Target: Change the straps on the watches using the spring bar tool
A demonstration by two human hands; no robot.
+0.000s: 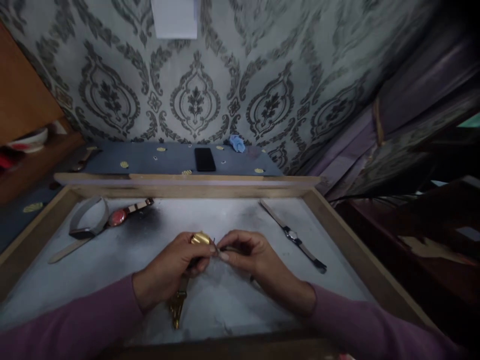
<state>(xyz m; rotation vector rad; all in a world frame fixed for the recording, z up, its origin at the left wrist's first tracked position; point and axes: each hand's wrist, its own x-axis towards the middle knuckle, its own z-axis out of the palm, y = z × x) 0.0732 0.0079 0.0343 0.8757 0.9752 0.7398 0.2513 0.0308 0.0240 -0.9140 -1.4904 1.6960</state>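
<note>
My left hand (168,265) is closed around a gold wristwatch (200,238), its shiny case showing above the thumb. From under that hand hangs a gold metal band with a clasp (176,307). My right hand (258,257) pinches something thin and dark at the watch's right edge, fingertips almost meeting those of the left. What it is, a strap end or a small tool, I cannot make out. Both hands are over the middle of a white-bottomed tray with a wooden rim (225,191).
Left in the tray lie a grey band watch (90,217) and a red-faced watch (118,217). A slim dark-strapped watch (292,235) lies to the right. Behind the rim, a black phone (204,159) and crumpled blue item (237,143) rest on a patterned cloth (168,160).
</note>
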